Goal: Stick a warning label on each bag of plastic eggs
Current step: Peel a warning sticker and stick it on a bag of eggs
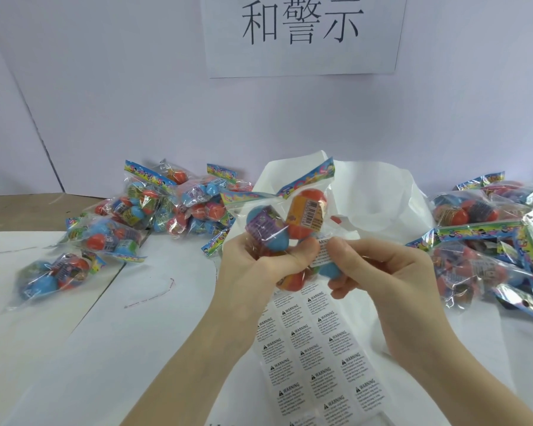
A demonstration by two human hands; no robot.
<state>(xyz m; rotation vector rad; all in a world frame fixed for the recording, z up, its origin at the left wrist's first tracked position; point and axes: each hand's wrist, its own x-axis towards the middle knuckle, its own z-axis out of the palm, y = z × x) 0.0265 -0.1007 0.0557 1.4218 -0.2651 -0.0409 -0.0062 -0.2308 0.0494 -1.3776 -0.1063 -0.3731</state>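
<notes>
Left hand [270, 262] grips clear bag of blue and orange plastic eggs [285, 222] above desk | right hand [379, 269] pinches white warning label [323, 252] onto it | best pressed flat, edges smoothed, over film

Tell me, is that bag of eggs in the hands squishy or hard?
Probably both: the bag looks like thin, crinkly film, so likely floppy and slippery. The eggs inside look like hard plastic and would probably shift about. The left hand grips it easily, so it seems light.
</notes>
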